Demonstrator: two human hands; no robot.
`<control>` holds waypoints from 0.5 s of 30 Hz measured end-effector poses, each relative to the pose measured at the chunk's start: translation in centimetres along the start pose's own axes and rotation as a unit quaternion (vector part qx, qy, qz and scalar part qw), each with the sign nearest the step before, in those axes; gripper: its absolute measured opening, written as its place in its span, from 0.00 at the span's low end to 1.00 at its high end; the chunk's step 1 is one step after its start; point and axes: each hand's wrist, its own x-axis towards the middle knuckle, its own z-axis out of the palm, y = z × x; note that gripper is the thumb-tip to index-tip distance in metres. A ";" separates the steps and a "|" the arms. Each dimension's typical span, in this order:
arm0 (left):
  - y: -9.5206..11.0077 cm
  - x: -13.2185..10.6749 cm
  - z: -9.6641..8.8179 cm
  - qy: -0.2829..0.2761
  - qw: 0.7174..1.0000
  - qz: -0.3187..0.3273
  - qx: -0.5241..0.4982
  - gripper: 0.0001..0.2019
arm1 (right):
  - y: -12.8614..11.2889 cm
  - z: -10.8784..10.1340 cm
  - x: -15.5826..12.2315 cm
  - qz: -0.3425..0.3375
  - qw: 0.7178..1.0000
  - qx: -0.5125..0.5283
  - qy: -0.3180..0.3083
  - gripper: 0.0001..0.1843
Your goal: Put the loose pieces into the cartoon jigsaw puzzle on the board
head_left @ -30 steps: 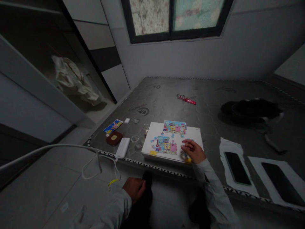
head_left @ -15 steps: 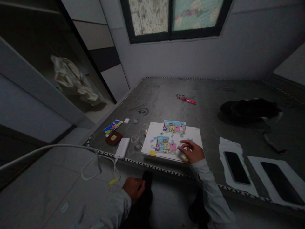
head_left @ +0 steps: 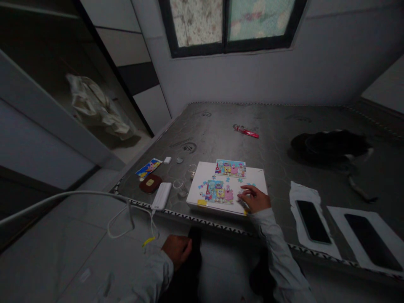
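A partly assembled jigsaw puzzle (head_left: 217,192) with bright cartoon figures lies on a white box (head_left: 202,170). Several loose puzzle pieces (head_left: 227,179) are scattered around it, and a cartoon picture card (head_left: 231,168) rests at the box's far edge. Over the right part of the box hovers my right hand (head_left: 256,199), fingers bent and apart, just right of the puzzle; nothing shows between thumb and forefinger. My left hand (head_left: 177,250) is curled closed near my leg, below the bed edge, with no object visible in it.
Left of the box are a white power bank (head_left: 162,196) with a cable, a brown case (head_left: 150,184), a blue card (head_left: 149,168) and clear round containers (head_left: 178,184). Two phones (head_left: 313,221) lie on white sheets at right. Farther back are a red packet (head_left: 246,132) and a black bag (head_left: 331,145).
My right hand has shifted slightly right, away from the assembled puzzle. My left hand stays in place, and the puzzle looks the same.
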 end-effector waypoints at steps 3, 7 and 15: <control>0.0 -0.1 0.0 0.002 1.000 -0.002 -0.005 0.24 | 0.2 0.0 0.0 -0.012 1.000 -0.011 0.001 0.21; 0.0 -0.1 -0.1 0.003 1.000 0.000 -0.011 0.23 | -0.2 -0.3 0.0 -0.042 0.999 -0.031 0.002 0.21; 0.0 0.0 -0.2 0.012 1.000 -0.001 -0.019 0.23 | -1.3 -1.0 0.0 -0.108 0.992 -0.063 0.028 0.20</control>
